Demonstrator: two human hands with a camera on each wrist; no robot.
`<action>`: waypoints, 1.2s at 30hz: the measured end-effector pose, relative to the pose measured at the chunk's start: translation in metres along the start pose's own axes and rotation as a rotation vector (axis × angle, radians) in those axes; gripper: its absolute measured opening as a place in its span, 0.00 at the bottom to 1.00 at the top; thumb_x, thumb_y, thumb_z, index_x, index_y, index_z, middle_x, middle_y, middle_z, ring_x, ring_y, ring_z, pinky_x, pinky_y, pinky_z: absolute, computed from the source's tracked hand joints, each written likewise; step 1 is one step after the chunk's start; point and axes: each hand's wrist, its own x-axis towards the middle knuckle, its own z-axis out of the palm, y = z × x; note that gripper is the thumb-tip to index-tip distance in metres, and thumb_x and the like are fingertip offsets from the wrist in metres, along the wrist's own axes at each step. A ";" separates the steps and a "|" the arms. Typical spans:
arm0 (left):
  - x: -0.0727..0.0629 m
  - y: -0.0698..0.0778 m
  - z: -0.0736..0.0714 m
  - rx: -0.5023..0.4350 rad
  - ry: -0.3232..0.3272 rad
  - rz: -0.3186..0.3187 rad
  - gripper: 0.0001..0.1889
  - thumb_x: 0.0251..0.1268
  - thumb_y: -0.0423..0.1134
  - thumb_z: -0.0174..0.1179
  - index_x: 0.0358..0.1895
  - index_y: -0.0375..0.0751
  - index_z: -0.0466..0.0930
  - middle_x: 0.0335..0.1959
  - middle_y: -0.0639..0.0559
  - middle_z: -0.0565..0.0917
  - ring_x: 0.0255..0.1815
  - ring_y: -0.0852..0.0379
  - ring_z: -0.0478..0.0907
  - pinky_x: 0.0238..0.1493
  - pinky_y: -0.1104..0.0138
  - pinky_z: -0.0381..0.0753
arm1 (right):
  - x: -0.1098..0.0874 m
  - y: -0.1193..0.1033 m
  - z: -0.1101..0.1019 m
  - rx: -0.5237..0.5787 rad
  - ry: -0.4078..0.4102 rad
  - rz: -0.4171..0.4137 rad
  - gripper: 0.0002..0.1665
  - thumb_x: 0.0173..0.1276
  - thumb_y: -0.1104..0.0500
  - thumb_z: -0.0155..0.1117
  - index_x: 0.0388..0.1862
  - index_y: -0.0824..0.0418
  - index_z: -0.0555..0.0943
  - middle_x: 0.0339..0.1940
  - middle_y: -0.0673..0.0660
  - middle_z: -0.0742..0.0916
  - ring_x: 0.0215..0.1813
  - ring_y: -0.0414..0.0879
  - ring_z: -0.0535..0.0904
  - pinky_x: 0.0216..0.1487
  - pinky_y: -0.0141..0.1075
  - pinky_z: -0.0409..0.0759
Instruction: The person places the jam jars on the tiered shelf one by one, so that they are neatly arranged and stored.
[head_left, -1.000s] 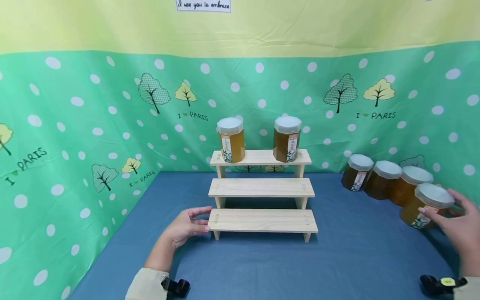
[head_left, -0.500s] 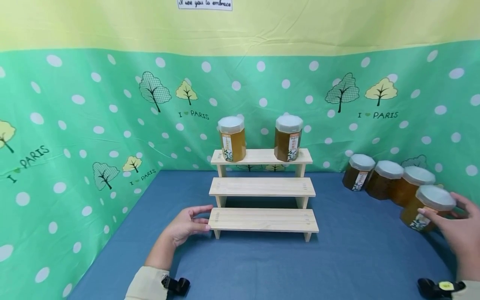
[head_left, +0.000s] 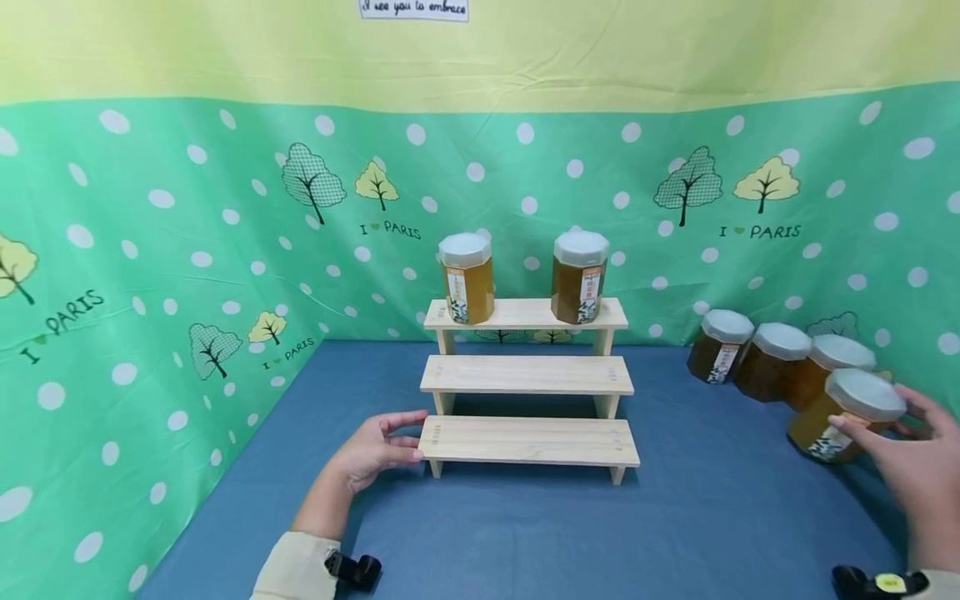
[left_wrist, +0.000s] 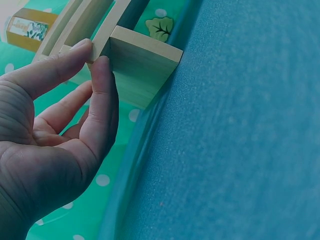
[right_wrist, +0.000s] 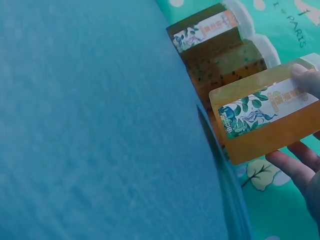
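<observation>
My left hand (head_left: 378,454) pinches the left end of the lowest step of a three-step wooden display stand (head_left: 528,437), thumb on top and forefinger below, as the left wrist view shows. At the far right, my right hand (head_left: 918,450) grips a honey jar (head_left: 825,433) with a white lid around its upper part, thumb on the label side. The jar leans, and in the right wrist view a shadow shows under its base. Two more honey jars, a lighter one (head_left: 480,292) and a darker one (head_left: 566,292), stand upright on the top step.
Three other jars stand in a slanting row behind the held one: a dark jar (head_left: 705,354), a brown jar (head_left: 761,379) and an amber jar (head_left: 798,379). A blue cloth (head_left: 525,542) covers the table. A green dotted curtain (head_left: 375,275) hangs behind and at both sides.
The right hand and its honey jar have shifted slightly left, away from the amber jar. The left hand stays at the stand's end, and the view has turned a little.
</observation>
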 end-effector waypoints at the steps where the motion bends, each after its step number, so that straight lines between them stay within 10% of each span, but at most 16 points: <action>1: 0.000 0.000 0.000 -0.001 0.000 -0.001 0.41 0.53 0.24 0.69 0.71 0.25 0.59 0.53 0.29 0.79 0.44 0.50 0.84 0.46 0.57 0.84 | -0.001 -0.002 0.000 0.015 -0.006 0.005 0.47 0.64 0.57 0.67 0.79 0.51 0.56 0.77 0.58 0.62 0.73 0.61 0.59 0.72 0.47 0.62; 13: 0.001 -0.001 -0.001 -0.003 -0.002 -0.004 0.41 0.53 0.24 0.69 0.71 0.25 0.59 0.54 0.29 0.79 0.44 0.50 0.84 0.46 0.58 0.84 | -0.006 -0.022 0.000 -0.030 -0.052 0.052 0.47 0.60 0.53 0.71 0.77 0.47 0.61 0.76 0.49 0.64 0.70 0.57 0.65 0.56 0.26 0.71; 20: 0.001 0.000 0.000 -0.004 -0.001 -0.004 0.41 0.53 0.24 0.69 0.71 0.25 0.59 0.54 0.30 0.79 0.44 0.50 0.84 0.46 0.58 0.84 | -0.010 -0.023 0.002 -0.006 -0.013 -0.018 0.46 0.56 0.57 0.76 0.73 0.48 0.68 0.73 0.45 0.68 0.56 0.34 0.70 0.36 0.15 0.63; 36: 0.002 -0.001 0.000 -0.004 0.014 -0.007 0.41 0.52 0.23 0.69 0.71 0.25 0.60 0.53 0.29 0.79 0.43 0.50 0.84 0.44 0.59 0.84 | -0.021 -0.044 0.006 0.019 -0.035 -0.140 0.46 0.52 0.60 0.78 0.71 0.50 0.71 0.66 0.46 0.73 0.43 0.22 0.63 0.40 0.18 0.65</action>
